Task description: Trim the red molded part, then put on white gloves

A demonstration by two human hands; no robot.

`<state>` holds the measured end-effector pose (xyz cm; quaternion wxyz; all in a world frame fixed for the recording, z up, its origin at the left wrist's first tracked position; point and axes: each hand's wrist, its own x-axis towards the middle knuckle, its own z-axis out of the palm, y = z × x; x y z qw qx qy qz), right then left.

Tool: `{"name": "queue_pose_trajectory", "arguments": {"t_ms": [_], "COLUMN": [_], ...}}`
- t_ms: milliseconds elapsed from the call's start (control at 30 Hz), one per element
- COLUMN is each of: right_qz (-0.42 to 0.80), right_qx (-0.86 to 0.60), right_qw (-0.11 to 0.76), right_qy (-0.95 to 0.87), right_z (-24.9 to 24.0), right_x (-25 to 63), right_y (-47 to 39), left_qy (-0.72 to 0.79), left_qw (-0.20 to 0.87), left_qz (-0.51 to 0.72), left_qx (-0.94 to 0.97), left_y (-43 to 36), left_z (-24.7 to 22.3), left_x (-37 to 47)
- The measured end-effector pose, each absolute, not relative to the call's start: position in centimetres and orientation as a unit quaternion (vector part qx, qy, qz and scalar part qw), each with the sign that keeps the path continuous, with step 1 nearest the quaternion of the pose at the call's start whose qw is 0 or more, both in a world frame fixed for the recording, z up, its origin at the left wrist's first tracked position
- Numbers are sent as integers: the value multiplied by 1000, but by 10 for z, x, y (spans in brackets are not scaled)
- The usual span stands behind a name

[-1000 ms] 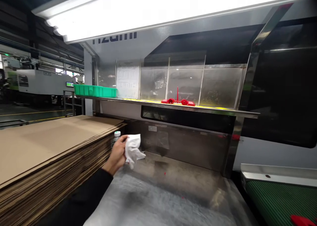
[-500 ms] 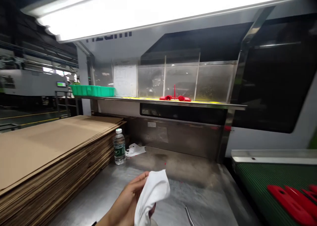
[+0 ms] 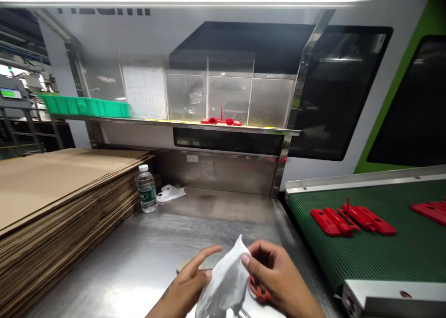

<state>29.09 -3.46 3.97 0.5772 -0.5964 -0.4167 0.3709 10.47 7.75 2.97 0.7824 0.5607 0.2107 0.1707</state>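
Both hands are over the near middle of the metal tabletop [image 3: 118,257], with a white cloth [image 3: 226,281] hanging between them. The right hand [image 3: 280,271] has a narrow grip, its thumb and forefinger pinching the cloth near its raised far corner. The thumb of the left hand [image 3: 190,281] touches the cloth's left edge and its forefinger points away, straight and apart from the fabric; the cloth hides the other fingers, so I cannot tell how firm that grip is. A red-orange looped handle [image 3: 259,292] shows partly behind the right hand, and a small beige object [image 3: 181,266] lies just beside the left hand, mostly covered.

On the far left of the tabletop a clear water bottle [image 3: 147,195] with a green label stands upright, between a tall stack of cardboard sheets [image 3: 73,192] and a second white cloth [image 3: 171,193] lying flat.

Above the far side runs a shelf [image 3: 156,123], carrying a green plastic tray [image 3: 85,106] at its left and a red moulded part [image 3: 220,121] right of its middle. To the right, a green ribbed conveyor belt [image 3: 334,257] bears red plastic mouldings [image 3: 334,221], with another red piece [image 3: 432,211] farther right, cut by the view's edge.
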Motion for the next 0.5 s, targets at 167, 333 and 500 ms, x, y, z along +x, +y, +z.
{"name": "queue_pose_trajectory", "arguments": {"t_ms": [167, 333, 500], "right_qz": [279, 288, 216], "right_qx": [-646, -627, -663], "right_qw": [527, 538, 472], "right_qy": [-477, -485, -539], "right_z": [55, 70, 90], "right_x": [302, 301, 304], "right_y": [-38, -36, -37], "left_qy": [192, 145, 181], "left_qw": [731, 724, 672], "left_qz": [186, 188, 256], "left_qx": [627, 648, 670], "left_y": [76, 73, 81], "left_z": [22, 19, 29], "left_x": [104, 129, 156]}}
